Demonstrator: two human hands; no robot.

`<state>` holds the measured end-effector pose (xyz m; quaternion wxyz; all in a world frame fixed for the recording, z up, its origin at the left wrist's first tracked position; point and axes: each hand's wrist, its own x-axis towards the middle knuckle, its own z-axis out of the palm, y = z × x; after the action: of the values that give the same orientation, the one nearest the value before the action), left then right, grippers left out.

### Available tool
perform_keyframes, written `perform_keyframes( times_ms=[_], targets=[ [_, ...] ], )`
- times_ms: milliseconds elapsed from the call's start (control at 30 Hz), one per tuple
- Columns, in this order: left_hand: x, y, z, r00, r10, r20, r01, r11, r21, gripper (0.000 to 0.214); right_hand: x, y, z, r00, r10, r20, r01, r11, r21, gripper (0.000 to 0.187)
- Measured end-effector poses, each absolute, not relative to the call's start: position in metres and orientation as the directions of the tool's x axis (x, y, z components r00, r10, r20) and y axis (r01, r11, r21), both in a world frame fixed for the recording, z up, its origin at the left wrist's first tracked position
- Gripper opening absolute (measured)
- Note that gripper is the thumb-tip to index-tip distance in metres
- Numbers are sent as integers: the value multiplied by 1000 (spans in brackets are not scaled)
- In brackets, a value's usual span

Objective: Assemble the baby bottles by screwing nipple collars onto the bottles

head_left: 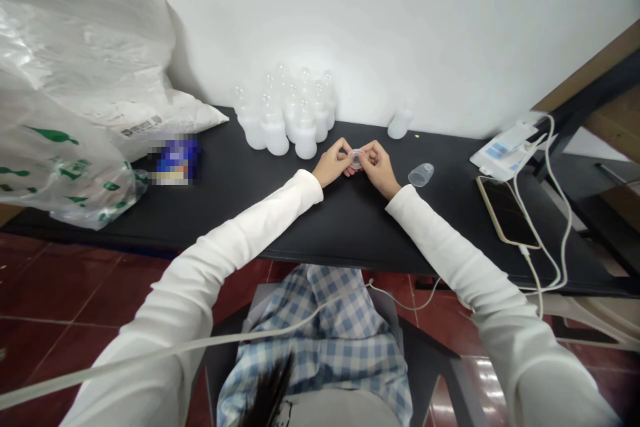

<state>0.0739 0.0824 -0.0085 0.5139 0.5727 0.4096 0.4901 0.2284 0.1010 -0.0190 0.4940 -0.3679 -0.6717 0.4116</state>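
Note:
Above the black table, my left hand (334, 163) and my right hand (379, 167) meet, pinching a small clear round ring (356, 159) between them. Fingers hide part of the ring, so its finer details cannot be made out. To the right of my right hand a clear plastic cap (421, 175) lies on its side. Behind it, close to the wall, stands an uncapped white bottle (400, 123). Several white bottles with clear domed caps (305, 130) stand in a cluster beyond my left hand.
Large plastic bags (75, 93) fill the table's left end, with a blue packet (177, 159) beside them. At the right lie a phone (506, 210), a white box (505, 150) and looping white cables (565, 233). One cable (200, 343) crosses in front of my lap.

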Motion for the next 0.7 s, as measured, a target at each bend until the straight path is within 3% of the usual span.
perform_keyframes(
  times_ms=[200,500,700],
  targets=[
    [75,83,-11,171,973,157,4,-160,987,22,228,99,-18,-218,899,379,113,409,-906,46],
    [74,87,-12,160,977,139,-185,-108,977,25,229,98,-14,-208,914,349,153,383,-911,45],
    [73,88,-13,152,978,142,-147,-119,982,26,230,99,-14,-238,897,372,129,409,-903,47]
  ],
)
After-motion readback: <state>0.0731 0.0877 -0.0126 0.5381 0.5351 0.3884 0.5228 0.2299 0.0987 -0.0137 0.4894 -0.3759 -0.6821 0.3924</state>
